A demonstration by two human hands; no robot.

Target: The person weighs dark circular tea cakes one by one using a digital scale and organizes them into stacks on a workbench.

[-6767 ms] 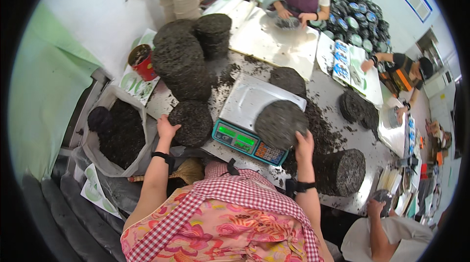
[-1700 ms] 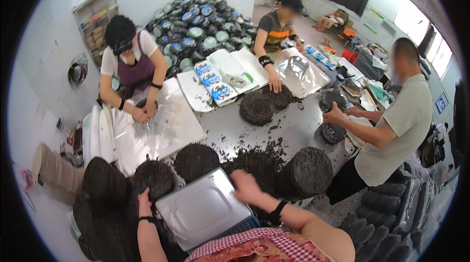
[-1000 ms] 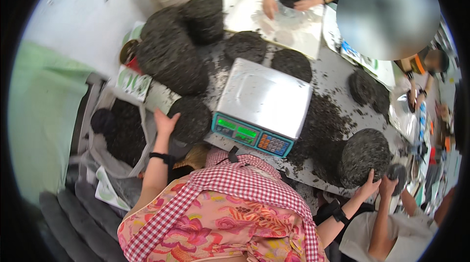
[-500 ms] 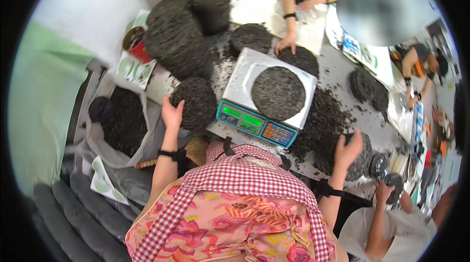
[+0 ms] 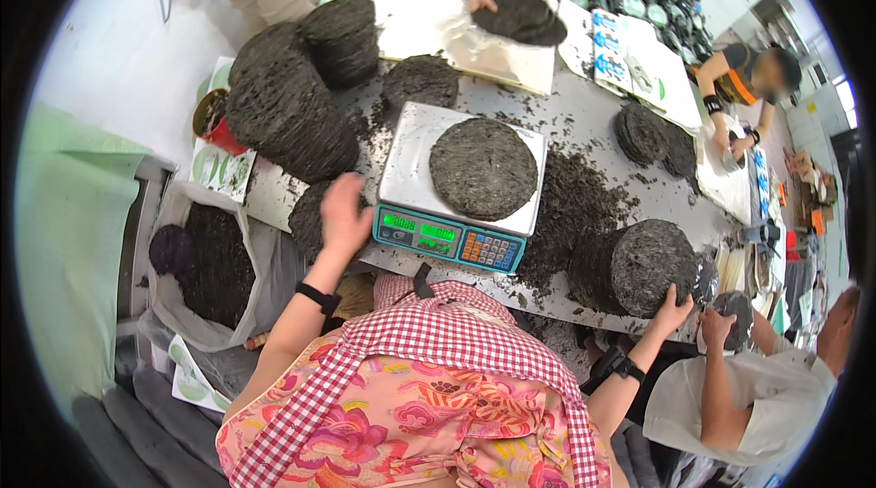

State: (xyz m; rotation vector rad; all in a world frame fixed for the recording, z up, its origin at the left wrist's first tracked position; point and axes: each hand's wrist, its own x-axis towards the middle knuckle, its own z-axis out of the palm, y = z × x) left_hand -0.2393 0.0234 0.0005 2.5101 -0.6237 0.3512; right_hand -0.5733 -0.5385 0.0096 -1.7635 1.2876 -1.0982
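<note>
A digital scale (image 5: pixel 401 180) with a metal pan and teal front stands before me. On its pan lies a dark round disc of what looks like dried seaweed (image 5: pixel 484 169). My left hand (image 5: pixel 345 219) is at the scale's left front corner, fingers stretched, holding nothing I can see; it partly covers a small seaweed stack (image 5: pixel 308 217). At the right, my right hand (image 5: pixel 672 313) grips the lower edge of the end disc (image 5: pixel 653 267) of a tilted seaweed stack, thumb against its face. The fingers behind the disc are hidden.
Tall seaweed stacks (image 5: pixel 287 109) lean at the back left, beside a red tin (image 5: pixel 217 128). A pale bag (image 5: pixel 255 283) of dark flakes stands left. Loose crumbs (image 5: pixel 579 214) cover the table right of the scale. Co-workers handle seaweed across the table (image 5: pixel 516 18) and at my right (image 5: pixel 730 319).
My left hand has moved right, off the side of the small stack to the scale's corner. My right hand has gone down to the right stack's edge. The co-worker opposite has lifted seaweed from the table.
</note>
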